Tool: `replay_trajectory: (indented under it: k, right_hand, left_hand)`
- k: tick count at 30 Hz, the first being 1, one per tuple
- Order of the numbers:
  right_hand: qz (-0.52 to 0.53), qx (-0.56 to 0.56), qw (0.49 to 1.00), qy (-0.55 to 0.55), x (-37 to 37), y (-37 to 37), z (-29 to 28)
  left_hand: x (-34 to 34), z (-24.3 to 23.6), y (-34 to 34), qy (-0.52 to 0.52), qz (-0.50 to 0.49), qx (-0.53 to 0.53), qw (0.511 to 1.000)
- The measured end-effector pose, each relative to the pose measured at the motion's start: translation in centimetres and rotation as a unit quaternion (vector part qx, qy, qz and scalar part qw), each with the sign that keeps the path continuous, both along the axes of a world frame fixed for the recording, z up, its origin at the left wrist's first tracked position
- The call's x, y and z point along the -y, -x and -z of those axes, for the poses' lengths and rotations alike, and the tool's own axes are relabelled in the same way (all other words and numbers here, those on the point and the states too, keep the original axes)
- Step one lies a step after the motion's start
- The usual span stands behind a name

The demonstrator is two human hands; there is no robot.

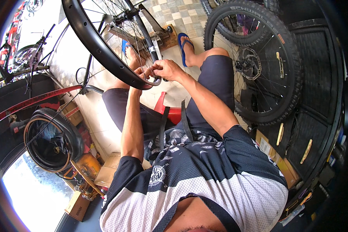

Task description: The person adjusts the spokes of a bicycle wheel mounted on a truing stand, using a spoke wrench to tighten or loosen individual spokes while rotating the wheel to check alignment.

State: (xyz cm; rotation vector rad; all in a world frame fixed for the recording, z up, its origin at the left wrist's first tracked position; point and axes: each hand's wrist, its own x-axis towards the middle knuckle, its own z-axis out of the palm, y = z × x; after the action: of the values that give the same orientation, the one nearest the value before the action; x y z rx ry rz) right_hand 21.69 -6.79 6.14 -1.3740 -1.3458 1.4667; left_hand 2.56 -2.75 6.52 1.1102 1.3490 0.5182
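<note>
A black bicycle wheel rim [92,38] without a tyre stands upright before me, its spokes running to a hub in a truing stand [156,49] on a wooden base. My left hand [142,72] reaches behind the rim's near end, its fingers curled around the edge among the spokes, partly hidden by the rim. From the right, my right hand [167,70] meets it there, thumb and fingers pinched together by the spokes. Whatever lies in that pinch is too small to make out.
A red stool [174,114] is between my legs. On the right, a wheel with a knobby tyre [294,73] leans against dark drawers [317,104]. At left are a wheel with a tyre [71,133], cardboard boxes [109,170] and bicycle parts [31,65].
</note>
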Motion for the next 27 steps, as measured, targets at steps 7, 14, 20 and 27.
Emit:
replay_trajectory:
  k: [7,14,20,27]
  right_hand:
    - [-0.003,-0.022,1.0,-0.007,-0.3,0.5,0.9]
    - [0.037,-0.187,0.981,0.037,-0.5,0.1,1.1]
    - [0.109,0.077,0.989,0.057,-1.2,-1.9,1.0]
    - [0.055,0.074,0.995,0.04,-0.8,0.4,3.1]
  left_hand:
    - [1.0,-1.7,-2.2,-0.125,-0.031,-0.08,0.988]
    - [-0.4,-1.5,0.3,0.038,-0.122,0.034,0.991]
    - [-0.6,1.0,0.0,-0.005,-0.065,-0.066,0.996]
    - [0.0,1.2,-1.1,0.008,-0.082,0.088,0.993]
